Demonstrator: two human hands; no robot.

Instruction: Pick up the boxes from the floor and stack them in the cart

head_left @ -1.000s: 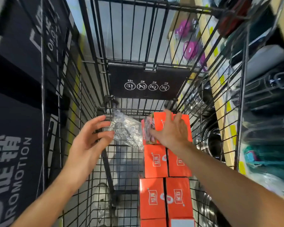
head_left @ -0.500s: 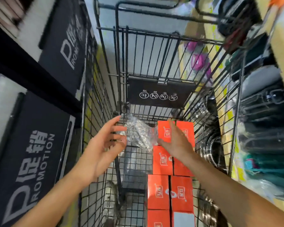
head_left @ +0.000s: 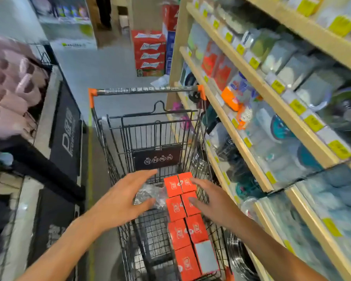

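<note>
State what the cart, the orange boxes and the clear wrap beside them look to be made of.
Cart: black coated metal wire, shown by its thin rigid grid; handle corners look like orange plastic.
Orange boxes: likely printed cardboard, with flat faces and sharp edges.
Clear wrap: thin crinkled plastic film, see-through with glints.

Boxes [head_left: 183, 211] in cart [head_left: 107, 142] — right side
</note>
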